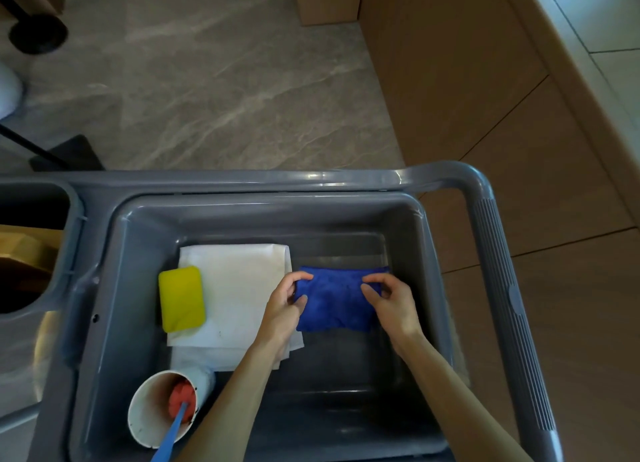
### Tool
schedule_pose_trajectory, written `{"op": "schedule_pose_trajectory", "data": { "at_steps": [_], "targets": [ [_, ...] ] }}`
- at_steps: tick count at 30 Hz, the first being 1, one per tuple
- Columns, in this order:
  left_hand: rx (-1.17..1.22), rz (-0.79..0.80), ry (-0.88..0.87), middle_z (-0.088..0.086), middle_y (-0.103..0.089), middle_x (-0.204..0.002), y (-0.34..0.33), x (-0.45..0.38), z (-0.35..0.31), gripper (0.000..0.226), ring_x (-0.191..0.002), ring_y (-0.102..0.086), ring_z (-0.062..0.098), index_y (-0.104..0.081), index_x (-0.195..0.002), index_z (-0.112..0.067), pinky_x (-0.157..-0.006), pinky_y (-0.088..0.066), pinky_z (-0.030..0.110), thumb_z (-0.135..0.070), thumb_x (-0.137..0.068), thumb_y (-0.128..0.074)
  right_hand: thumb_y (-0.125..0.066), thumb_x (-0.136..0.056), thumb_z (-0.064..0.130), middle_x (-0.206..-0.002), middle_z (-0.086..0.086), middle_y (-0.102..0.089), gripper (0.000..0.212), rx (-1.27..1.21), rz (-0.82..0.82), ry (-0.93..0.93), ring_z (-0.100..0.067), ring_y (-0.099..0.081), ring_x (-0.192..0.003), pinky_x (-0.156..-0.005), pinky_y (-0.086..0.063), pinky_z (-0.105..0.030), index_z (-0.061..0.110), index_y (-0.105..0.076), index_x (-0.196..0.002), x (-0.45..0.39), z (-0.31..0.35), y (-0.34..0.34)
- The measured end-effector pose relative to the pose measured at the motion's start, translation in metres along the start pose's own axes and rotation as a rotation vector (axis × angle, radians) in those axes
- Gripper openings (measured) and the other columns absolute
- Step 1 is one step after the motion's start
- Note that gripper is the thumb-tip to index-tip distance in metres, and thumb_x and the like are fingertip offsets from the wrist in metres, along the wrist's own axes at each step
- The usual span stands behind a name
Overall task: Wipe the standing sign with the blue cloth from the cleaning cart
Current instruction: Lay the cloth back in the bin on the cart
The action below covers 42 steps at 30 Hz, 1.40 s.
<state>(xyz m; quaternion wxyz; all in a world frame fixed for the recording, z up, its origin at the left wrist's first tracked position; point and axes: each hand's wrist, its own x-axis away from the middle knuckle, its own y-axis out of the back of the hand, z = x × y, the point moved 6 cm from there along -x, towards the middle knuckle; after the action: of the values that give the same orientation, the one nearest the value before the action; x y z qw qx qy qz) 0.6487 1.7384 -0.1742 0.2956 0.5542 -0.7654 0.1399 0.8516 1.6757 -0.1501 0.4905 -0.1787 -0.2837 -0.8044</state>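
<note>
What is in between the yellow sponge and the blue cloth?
In the head view, the white cloth lies between the yellow sponge and the blue cloth, and the left hand reaches across it.

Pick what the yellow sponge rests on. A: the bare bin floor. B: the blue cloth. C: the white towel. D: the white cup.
C: the yellow sponge lies on the left part of the white towel, apart from the blue cloth and the cup.

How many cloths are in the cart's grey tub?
2: a blue cloth at centre-right, pinched by the left hand and right hand, and a folded white cloth left of it. Others may lie underneath.
</note>
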Motion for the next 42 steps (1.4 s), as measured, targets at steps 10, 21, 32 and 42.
{"op": "schedule_pose_trajectory", "data": {
  "at_steps": [10, 21, 32, 42],
  "targets": [
    [-0.095, 0.023, -0.017, -0.004, -0.027, -0.162, -0.012, -0.011, 0.007, 0.054, -0.146, -0.034, 0.024, -0.051, -0.135, -0.036, -0.105, -0.050, 0.045, 0.004, -0.098, -0.053, -0.058, -0.090, -0.012, -0.151, 0.001, -0.044, 0.037, 0.084, -0.005, 0.171, -0.018, -0.040, -0.142, -0.118, -0.038, -0.050, 0.013, -0.065, -0.116, -0.017, 0.007, -0.008],
    [-0.264, 0.004, -0.079, -0.002, -0.023, -0.163, -0.015, -0.012, 0.011, 0.059, -0.149, -0.026, 0.023, -0.050, -0.140, -0.023, -0.113, -0.042, 0.049, 0.010, -0.091, -0.057, -0.057, -0.090, -0.009, -0.162, -0.002, -0.017, 0.074, 0.341, 0.040, 0.063, -0.021, -0.030, -0.147, -0.122, -0.033, -0.045, 0.020, -0.031, -0.153, -0.006, -0.009, -0.010],
    [-0.812, 0.057, -0.162, 0.008, 0.001, -0.166, -0.021, -0.006, 0.024, 0.065, -0.148, -0.022, 0.040, -0.030, -0.156, -0.025, -0.116, -0.033, 0.049, -0.005, -0.098, -0.051, -0.055, -0.102, 0.023, -0.122, 0.001, -0.066, 0.026, 0.403, -0.064, 0.161, -0.013, -0.071, -0.103, -0.078, -0.059, -0.032, 0.041, -0.055, -0.120, -0.001, -0.027, -0.007],
    [-1.051, -0.185, -0.612, 0.008, -0.039, -0.159, -0.047, 0.009, -0.005, 0.058, -0.139, -0.045, 0.029, -0.052, -0.144, -0.015, -0.105, -0.046, 0.044, -0.010, -0.089, -0.067, -0.035, -0.109, 0.026, -0.163, 0.018, -0.025, 0.047, 0.654, 0.016, 0.451, 0.011, -0.022, -0.146, -0.127, -0.021, -0.035, 0.033, -0.031, -0.155, 0.003, -0.021, -0.036]
  ]
}}
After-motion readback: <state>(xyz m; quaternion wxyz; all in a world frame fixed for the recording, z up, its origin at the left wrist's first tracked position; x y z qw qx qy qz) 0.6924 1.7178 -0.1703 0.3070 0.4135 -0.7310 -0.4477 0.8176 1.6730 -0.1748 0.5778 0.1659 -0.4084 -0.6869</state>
